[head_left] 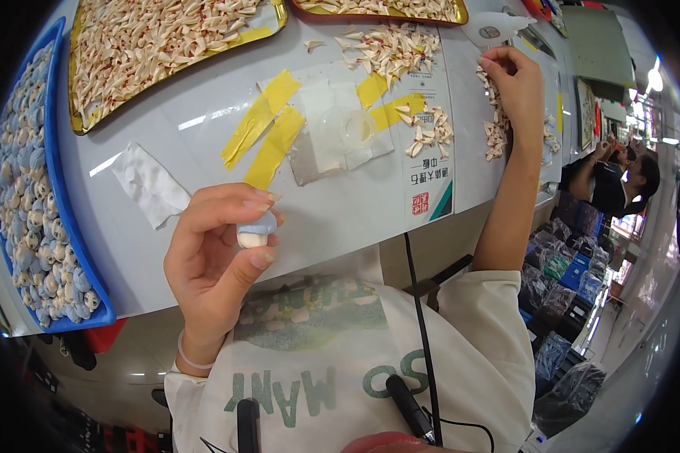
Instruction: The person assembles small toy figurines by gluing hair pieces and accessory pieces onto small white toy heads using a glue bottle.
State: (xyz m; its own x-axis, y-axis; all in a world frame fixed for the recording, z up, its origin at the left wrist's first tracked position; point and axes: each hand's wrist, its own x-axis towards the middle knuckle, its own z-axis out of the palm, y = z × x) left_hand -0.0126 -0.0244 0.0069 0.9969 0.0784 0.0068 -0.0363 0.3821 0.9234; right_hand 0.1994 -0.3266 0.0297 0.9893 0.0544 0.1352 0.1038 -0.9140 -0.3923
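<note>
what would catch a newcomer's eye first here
Probably the left hand, raised in the middle and pinching a small blue and cream figure between thumb and fingers. Next, the blue tray at the far left, full of similar figures, and the gold tray of pale pieces at the top. The right hand reaches to loose pieces at the table's right.

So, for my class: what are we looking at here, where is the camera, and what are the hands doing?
There is no machine: a person works with bare hands, filmed by a wide-angle camera on their head looking down, which bends the straight edges. The left hand pinches a small blue and cream figure. The right hand reaches out to a row of small cream pieces on the white table. A blue tray at the left holds many similar figures, gold trays hold more cream pieces, and yellow tape strips lie in the middle.
</note>
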